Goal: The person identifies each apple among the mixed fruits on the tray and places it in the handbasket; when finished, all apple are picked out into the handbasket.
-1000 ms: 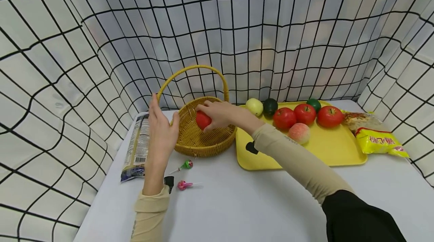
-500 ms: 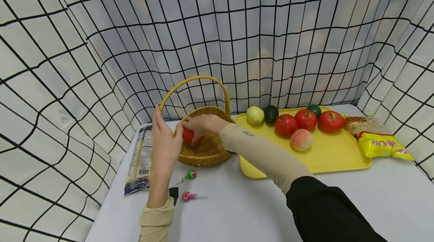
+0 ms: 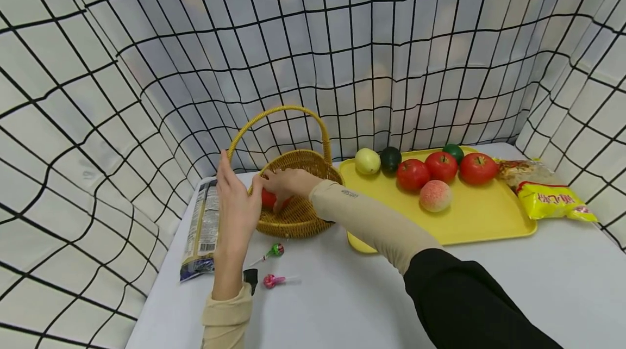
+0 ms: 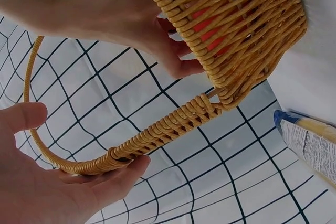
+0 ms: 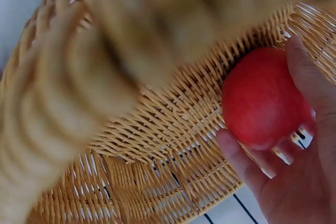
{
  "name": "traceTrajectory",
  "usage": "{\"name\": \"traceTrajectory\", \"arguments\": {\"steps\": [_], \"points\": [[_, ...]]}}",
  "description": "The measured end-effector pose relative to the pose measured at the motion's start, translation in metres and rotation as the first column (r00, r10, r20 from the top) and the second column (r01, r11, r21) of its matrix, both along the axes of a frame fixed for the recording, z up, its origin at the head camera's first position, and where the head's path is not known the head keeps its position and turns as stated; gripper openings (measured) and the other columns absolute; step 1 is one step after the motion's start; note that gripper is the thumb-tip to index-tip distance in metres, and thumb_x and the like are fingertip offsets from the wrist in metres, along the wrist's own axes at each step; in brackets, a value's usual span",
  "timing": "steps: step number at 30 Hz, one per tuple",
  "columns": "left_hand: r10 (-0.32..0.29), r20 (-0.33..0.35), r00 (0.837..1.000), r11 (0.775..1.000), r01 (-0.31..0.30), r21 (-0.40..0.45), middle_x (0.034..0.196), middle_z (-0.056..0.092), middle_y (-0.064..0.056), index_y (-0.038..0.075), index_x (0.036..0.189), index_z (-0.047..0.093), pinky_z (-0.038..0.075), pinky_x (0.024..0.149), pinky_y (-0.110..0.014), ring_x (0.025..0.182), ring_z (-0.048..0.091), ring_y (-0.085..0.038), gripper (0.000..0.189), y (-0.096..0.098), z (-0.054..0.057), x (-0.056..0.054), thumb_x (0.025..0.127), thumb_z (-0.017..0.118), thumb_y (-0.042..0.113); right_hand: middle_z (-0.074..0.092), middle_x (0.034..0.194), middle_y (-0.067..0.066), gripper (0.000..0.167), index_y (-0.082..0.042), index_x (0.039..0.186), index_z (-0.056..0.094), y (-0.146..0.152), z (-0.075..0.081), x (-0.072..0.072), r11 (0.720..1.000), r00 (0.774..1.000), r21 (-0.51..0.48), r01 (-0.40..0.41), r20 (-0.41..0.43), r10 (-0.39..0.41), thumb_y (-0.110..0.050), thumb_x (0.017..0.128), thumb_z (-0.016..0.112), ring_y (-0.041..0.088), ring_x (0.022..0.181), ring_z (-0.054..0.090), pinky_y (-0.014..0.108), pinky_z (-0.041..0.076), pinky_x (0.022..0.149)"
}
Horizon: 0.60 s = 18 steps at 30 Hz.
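Observation:
A yellow wicker basket (image 3: 305, 224) with a tall arched handle (image 3: 283, 108) stands on the table in the head view. Inside it, near the left wall, my right hand (image 3: 288, 183) holds a red round fruit (image 5: 265, 98). The right wrist view has the thumb (image 5: 304, 66) along one side of the fruit and the fingers bent below it. My left hand (image 3: 237, 210) is upright at the basket's left side. Its extended fingers rest against the handle in the left wrist view, the thumb (image 4: 29, 116) standing apart. Part of the fruit is hidden behind the right hand.
Right of the basket, a yellow tray (image 3: 484, 221) bears tomatoes (image 3: 413, 175), a peach (image 3: 435, 195) and green produce (image 3: 368, 161). Snack packets (image 3: 550, 200) lie at its right edge. Two lollipops (image 3: 270, 281) and a printed bag (image 3: 201, 235) lie nearer. Black netting surrounds the table.
My right hand has moved left and lower into the basket with the red fruit, then nearly stopped. The left hand has stayed by the handle. The head view has shifted slightly.

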<state>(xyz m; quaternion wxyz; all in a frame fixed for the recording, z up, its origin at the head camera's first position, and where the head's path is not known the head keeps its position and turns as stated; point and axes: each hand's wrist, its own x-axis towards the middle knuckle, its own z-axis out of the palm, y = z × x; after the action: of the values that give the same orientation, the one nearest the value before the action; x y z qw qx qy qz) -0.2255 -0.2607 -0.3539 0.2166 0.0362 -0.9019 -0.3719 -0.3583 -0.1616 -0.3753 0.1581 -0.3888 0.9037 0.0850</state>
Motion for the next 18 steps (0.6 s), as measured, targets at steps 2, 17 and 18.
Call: {"name": "traceTrajectory", "arguments": {"steps": [2, 17, 18], "points": [[0.003, 0.002, 1.0, 1.0, -0.003, 0.01, 0.174, 0.003, -0.009, 0.032, 0.165, -0.011, 0.035, 0.117, -0.068, 0.159, 0.015, -0.039, 0.083, -0.002, 0.0, 0.001, 0.107, 0.048, 0.034, 0.021, 0.168, 0.004, 0.096, -0.027, 0.162, 0.015, 0.0, 0.001, 0.002, 1.0, 1.0, 0.0, 0.027, 0.012, -0.027, -0.058, 0.09, 0.07, 0.027, 0.155, 0.034, 0.047, 0.038, 0.124], [0.021, 0.005, 1.0, 0.999, -0.021, -0.045, 0.174, 0.006, -0.014, 0.026, 0.165, -0.011, 0.033, 0.12, -0.065, 0.159, 0.018, -0.041, 0.084, 0.001, 0.0, -0.002, 0.107, 0.049, 0.038, 0.035, 0.162, 0.009, 0.069, -0.021, 0.159, 0.032, 0.083, 0.023, 0.017, 0.954, 0.994, -0.298, -0.035, -0.114, 0.001, -0.046, 0.102, 0.061, 0.028, 0.149, 0.041, 0.046, 0.045, 0.118], [0.023, 0.003, 1.0, 0.999, -0.023, -0.046, 0.174, 0.006, -0.015, 0.025, 0.166, -0.01, 0.033, 0.12, -0.065, 0.159, 0.018, -0.041, 0.084, 0.0, 0.0, -0.002, 0.107, 0.049, 0.037, 0.034, 0.162, 0.009, 0.066, -0.021, 0.158, 0.034, 0.094, 0.027, 0.02, 0.939, 0.992, -0.341, -0.031, -0.125, -0.012, -0.044, 0.102, 0.06, 0.029, 0.149, 0.041, 0.046, 0.045, 0.118]]}}
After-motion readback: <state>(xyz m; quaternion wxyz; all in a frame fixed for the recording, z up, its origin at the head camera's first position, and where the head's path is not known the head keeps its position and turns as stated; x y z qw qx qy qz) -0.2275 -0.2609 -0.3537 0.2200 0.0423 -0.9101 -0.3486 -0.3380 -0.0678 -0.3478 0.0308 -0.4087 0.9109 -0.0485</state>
